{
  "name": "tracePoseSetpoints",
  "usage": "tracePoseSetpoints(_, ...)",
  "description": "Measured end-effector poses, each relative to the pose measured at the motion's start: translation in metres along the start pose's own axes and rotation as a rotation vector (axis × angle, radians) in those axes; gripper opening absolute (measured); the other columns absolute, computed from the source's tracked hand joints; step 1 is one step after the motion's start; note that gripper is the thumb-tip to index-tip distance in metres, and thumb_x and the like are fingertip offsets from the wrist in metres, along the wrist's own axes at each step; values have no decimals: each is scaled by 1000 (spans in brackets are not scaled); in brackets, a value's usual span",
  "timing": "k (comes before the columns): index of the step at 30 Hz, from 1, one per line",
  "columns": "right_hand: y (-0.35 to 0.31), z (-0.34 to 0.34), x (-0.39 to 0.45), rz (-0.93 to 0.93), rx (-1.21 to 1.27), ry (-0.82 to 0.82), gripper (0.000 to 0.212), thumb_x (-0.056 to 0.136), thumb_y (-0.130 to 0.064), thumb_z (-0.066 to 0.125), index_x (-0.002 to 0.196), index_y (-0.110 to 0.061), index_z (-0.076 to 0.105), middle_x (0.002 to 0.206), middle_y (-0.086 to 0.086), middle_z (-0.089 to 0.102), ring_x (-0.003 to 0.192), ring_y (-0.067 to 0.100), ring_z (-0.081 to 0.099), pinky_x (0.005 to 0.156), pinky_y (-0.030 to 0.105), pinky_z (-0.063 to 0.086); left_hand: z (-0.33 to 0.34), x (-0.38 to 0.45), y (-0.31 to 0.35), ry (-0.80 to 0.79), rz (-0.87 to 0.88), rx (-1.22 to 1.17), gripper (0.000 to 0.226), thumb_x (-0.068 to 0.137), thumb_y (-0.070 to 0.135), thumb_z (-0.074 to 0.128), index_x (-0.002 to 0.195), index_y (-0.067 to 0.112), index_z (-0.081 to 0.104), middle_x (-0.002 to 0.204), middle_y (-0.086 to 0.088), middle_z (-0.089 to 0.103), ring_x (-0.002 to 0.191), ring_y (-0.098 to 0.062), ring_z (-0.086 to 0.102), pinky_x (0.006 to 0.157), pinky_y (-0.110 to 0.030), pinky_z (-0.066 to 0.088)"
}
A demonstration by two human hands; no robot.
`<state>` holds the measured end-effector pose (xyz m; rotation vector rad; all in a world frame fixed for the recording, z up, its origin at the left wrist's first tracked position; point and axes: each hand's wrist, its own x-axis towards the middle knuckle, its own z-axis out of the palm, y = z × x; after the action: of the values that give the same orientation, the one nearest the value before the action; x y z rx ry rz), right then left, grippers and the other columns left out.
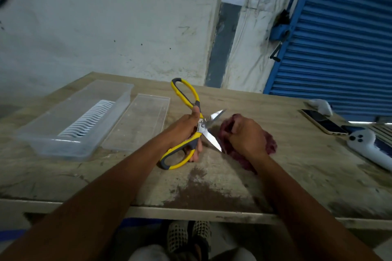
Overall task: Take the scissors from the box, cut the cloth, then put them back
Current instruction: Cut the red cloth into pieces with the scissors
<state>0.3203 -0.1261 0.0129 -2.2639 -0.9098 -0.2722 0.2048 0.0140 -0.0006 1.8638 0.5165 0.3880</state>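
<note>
step: cutting | left hand [186, 131] clamped yellow-handled steel scissors [191, 127], blades open | right hand [246, 135] fisted on maroon cloth [269, 144] | next: feed cloth between blades, close

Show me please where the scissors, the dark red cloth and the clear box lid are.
scissors [203, 126]: head view, on the metal pivot where the blades cross.
dark red cloth [271, 144]: head view, on the bare part right of the hand.
clear box lid [140, 121]: head view, on its flat middle.

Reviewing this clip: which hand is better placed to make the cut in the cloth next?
The left hand: it already grips the scissors, blades open and pointing at the cloth. The right hand is pressing the cloth down.
</note>
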Motion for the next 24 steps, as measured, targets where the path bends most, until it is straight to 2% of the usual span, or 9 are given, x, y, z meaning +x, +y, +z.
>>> tracePoseSetpoints(3, -9, -2, 1, 45, 379, 157, 24, 69, -38, 66, 69, -17, 53, 66, -3, 61, 63, 17, 56, 66, 33, 48, 0, -7, 0, -157, 42, -138, 70, 97, 55, 26, 80, -5, 57, 53, -22, 60, 36, -28, 58, 44, -30, 51)
tracePoseSetpoints(7, -30, 23, -7, -33, 250, 93, 58, 57, -54, 67, 105, -28, 48, 116, 0, 53, 107, 22, 51, 86, 40, 45, 0, -7, 1, -113, 86, -78, 69, 99, 51, 21, 72, 0, 59, 50, -15, 61, 37, -26, 57, 46, -27, 49)
tracePoseSetpoints(9, -26, 29, 2, 36, 349, 70, 54, 64, -46, 72, 106, -23, 49, 112, 5, 60, 105, 28, 58, 85, 39, 48, -1, -4, 2, -28, 136, 33, 63, 98, 50, 23, 63, 8, 54, 54, -9, 55, 45, -17, 50, 55, -27, 42)
tracePoseSetpoints(12, -14, 25, 23, 193, 372, -20, 26, 75, -30, 70, 96, -16, 63, 98, 9, 69, 95, 28, 63, 78, 30, 47, -1, -5, 3, -23, 155, 43, 50, 102, 34, 32, 64, 9, 52, 60, -8, 51, 49, -12, 45, 56, -29, 38)
tracePoseSetpoints(15, -15, 30, 25, 180, 525, -136, 16, 68, -23, 68, 82, -16, 67, 81, 5, 69, 82, 22, 67, 72, 30, 51, 1, -8, 5, -35, 156, 48, 51, 102, 34, 31, 64, 8, 52, 59, -6, 49, 49, -11, 44, 55, -30, 38)
tracePoseSetpoints(17, -17, 43, 19, 142, 542, -194, 23, 61, -21, 69, 83, -15, 64, 79, 3, 69, 76, 19, 66, 68, 32, 54, -1, -6, 5, -38, 146, 87, 55, 99, 44, 29, 64, 8, 52, 61, -8, 49, 51, -13, 45, 61, -33, 38)
tracePoseSetpoints(19, -23, 45, 18, 218, 557, -152, 28, 62, -27, 66, 88, -14, 65, 82, 7, 70, 77, 23, 66, 72, 36, 57, -3, -5, 4, -73, 131, 75, 58, 99, 46, 30, 62, 6, 50, 59, -12, 50, 48, -18, 46, 60, -33, 39)
tracePoseSetpoints(22, -26, 37, 28, 370, 619, -21, 29, 66, -32, 65, 87, -13, 72, 85, 10, 73, 83, 29, 68, 79, 39, 56, -4, -10, 0, -190, 91, -95, 59, 101, 38, 35, 64, -3, 56, 49, -20, 58, 33, -26, 54, 43, -28, 49)
tracePoseSetpoints(24, -17, 30, 36, 376, 603, 5, 32, 70, -32, 68, 95, -13, 71, 93, 10, 73, 91, 28, 67, 86, 39, 55, -4, -12, -1, -196, 87, -130, 61, 100, 39, 37, 61, -3, 58, 48, -22, 58, 32, -27, 54, 41, -28, 50)
